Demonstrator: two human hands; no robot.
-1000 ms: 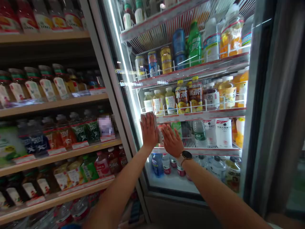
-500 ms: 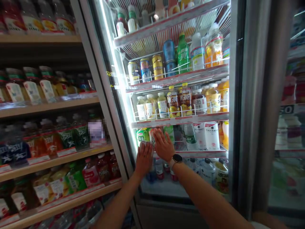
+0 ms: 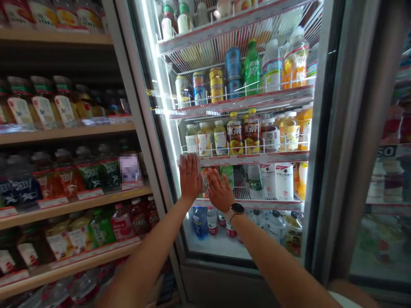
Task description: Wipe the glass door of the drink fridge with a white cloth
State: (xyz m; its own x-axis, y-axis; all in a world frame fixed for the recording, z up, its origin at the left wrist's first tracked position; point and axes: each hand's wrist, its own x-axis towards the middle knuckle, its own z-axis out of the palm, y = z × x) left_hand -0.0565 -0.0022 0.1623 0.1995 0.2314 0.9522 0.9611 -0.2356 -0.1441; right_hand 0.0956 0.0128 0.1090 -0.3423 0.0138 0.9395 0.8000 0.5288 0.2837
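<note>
My left hand (image 3: 190,177) presses flat against the glass door (image 3: 218,252) of a lit drinks fridge. Beneath its palm is a thin greyish cloth (image 3: 204,183), mostly hidden, whose edges peek out at the fingertips and beside the thumb. To the right, my right hand (image 3: 221,190) lies on the same glass with its fingers stretched out and nothing in them. A dark round watch (image 3: 237,208) is on that wrist. Behind the glass, the hands partly cover a shelf of drinks, including a green-labelled carton (image 3: 227,176).
Bottles and cans fill the fridge's wire shelves (image 3: 257,158). On the left, wooden shelves (image 3: 73,209) hold rows of bottles, close to my left forearm. A metal door frame (image 3: 334,141) runs up the right side, with another glass-fronted fridge (image 3: 385,179) beyond it.
My left hand has slid up and slightly left over the glass, with the cloth under it. The right hand stays in about the same place, and the view has shifted slightly.
</note>
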